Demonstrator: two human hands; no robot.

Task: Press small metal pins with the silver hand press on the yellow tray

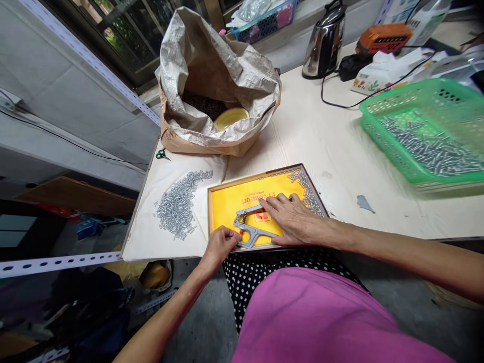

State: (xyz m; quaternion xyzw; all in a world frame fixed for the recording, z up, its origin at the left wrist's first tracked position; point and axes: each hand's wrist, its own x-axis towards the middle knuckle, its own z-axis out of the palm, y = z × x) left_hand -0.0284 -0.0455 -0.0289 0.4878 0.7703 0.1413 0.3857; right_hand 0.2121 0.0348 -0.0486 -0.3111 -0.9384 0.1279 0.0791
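Spring-loaded metal clamp point(252, 233) lies long axis crosswise on yellow-lined tray point(260, 172), near edge; left hand point(221, 245) pinches its hinged end, right hand point(291, 218) lies flat across its upper arm.

Bright, even light fell with soft shadows: your left hand point(221, 247) and right hand point(291, 219) looked sharp, but the green basket point(423, 131) blurred and the edges bent.

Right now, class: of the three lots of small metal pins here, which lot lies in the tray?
The strip in the far right corner of the yellow-lined tray; the others lie on the white cloth and in the green basket.
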